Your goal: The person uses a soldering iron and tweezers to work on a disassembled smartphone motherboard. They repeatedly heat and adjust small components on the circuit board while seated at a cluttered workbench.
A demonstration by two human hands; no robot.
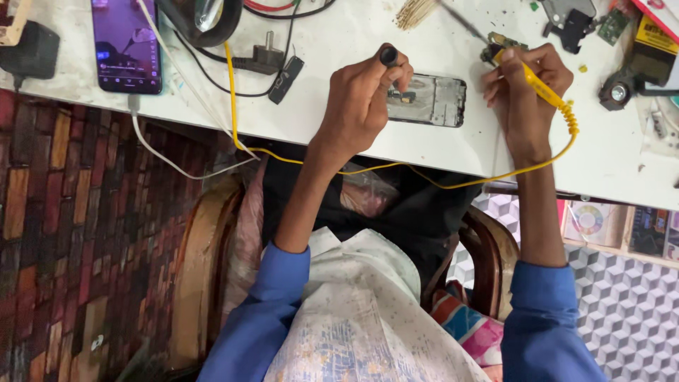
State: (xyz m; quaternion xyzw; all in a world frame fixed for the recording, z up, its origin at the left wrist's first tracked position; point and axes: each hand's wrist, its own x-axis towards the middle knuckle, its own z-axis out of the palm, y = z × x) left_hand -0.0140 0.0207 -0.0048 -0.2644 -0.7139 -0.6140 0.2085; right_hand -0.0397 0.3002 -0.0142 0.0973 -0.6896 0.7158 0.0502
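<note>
- Blue sleeves (272, 311) and a pale printed cloth (361, 318) over the lap lay closest to the lens, with a wooden chair (205, 247) underneath.
- Left hand (361, 106) was closed in a fist-like grip around a black cylindrical tool handle (389, 55), its round end poking up between thumb and fingers.
- That hand hovered over the left end of an opened phone frame (431, 100), which lay flat on the white tabletop (339, 42) near its front edge, between the two hands.
- Right hand (523, 88) was closed on a yellow probe-like tool (537, 83), held pen-fashion, its tip pointing at a small circuit board (501, 42) just beyond the fingers.
- From that tool a yellow cable (424, 182) coiled at the wrist, sagged below the tabletop edge and climbed back up on the left.
- Farther left, a smartphone (126, 44) with a lit screen lay face up, a white cable (166, 152) running from it.
- Beside it sat a black power plug (263, 58) and a black adapter (32, 51).
- Bundled thin sticks (414, 13) lay at the far edge.
</note>
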